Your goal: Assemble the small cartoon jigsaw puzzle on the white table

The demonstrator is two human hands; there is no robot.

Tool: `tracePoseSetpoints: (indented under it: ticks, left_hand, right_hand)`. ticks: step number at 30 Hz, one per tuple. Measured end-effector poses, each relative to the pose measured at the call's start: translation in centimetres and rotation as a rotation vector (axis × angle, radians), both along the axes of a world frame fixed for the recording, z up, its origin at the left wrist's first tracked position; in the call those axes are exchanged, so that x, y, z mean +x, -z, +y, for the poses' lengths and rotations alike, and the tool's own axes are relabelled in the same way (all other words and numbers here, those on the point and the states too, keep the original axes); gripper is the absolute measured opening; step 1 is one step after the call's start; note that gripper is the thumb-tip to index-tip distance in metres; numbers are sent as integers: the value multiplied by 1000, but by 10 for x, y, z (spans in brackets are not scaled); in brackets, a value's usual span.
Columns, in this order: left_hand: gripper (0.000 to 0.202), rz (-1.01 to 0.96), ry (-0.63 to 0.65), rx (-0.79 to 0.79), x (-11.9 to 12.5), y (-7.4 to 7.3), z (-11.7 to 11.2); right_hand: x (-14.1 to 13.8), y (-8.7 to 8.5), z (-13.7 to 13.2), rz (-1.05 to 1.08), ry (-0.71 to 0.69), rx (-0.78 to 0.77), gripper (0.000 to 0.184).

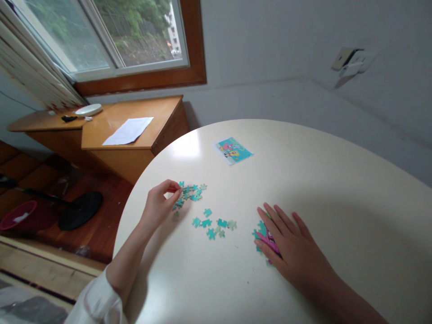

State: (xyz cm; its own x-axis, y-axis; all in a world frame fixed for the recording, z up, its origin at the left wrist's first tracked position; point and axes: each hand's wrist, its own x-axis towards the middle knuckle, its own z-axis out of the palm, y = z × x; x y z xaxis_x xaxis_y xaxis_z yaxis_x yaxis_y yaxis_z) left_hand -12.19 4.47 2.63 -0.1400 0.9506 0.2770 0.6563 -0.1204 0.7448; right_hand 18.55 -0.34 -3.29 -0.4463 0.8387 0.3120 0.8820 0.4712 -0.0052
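Note:
My left hand is closed in a pinch at the edge of a small heap of teal puzzle pieces on the round white table; what the fingertips hold is too small to name. My right hand lies flat with fingers stretched out, resting on a joined patch of pink and teal puzzle. Between the hands lie several loose teal pieces. A small picture card with a cartoon print lies farther back on the table.
A wooden desk stands at the back left under a window, carrying a sheet of paper and a white dish. A black round stand base and a red basin sit on the wooden floor at left.

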Motion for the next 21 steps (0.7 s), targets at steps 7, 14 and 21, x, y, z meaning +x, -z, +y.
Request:
tracePoseSetpoints:
  ticks: [7, 14, 21]
  left_hand:
    - [16, -200, 64, -42, 8, 0, -2]
    - [20, -348, 100, -95, 24, -1, -7]
    - [18, -436, 208, -111, 46, 6, -12]
  right_hand:
    - [-1, -1, 0, 3, 7, 5, 54]
    - [-1, -2, 0, 12, 9, -7, 54]
    - [-3, -7, -1, -12, 16, -53, 53]
